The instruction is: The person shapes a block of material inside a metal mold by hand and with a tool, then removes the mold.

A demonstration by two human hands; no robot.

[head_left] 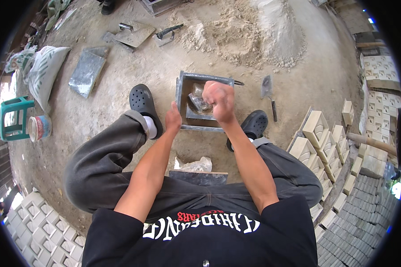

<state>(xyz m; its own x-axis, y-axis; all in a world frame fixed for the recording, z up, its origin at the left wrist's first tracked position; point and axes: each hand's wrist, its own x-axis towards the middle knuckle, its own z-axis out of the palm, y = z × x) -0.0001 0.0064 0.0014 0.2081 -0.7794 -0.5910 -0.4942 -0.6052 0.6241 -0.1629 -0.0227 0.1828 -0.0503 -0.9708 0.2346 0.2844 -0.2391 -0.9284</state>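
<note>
Between my feet sits a square metal frame box (181, 91), like a mould, with a thin handle-like rod at its far right corner. Inside it lies a shiny, greyish, uneven piece (196, 101) over a flat grey plate (192, 113); my right hand partly covers these. My left hand (173, 116) lies edge-on along the outside of the box's left wall, fingers pointing forward. Above the box's right half my right hand (219, 100) is closed in a fist, slightly blurred, and whatever it may hold is hidden.
Sand-coloured powder (236, 35) is heaped beyond the box. A trowel (267, 91) lies right of it. Metal plates (88, 71) and a brush-like tool (168, 31) lie far left. A green stool (14, 118) and a bucket (39, 127) stand left; patterned blocks (318, 129) are stacked right.
</note>
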